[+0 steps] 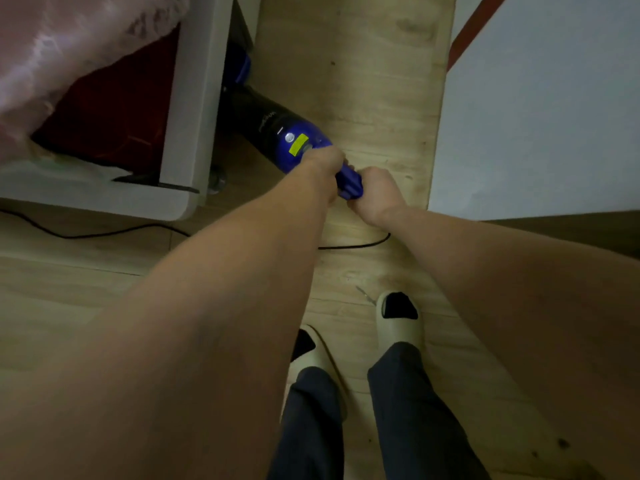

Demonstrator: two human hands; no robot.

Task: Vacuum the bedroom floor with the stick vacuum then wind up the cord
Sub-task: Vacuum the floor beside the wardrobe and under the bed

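A: Floor [381,81]: pale wood, narrow strip between bed frame [194,98] and white wall [536,116]. Little side room.
B: Stick vacuum [277,133]: blue, angled low beside the bed frame, head hidden. Vacuuming apparently mid-way.
A: Hands: left hand [323,164] and right hand [375,192] both clenched round the handle.
B: Cord [356,244]: loose on floor, unwound. Winding outstanding.
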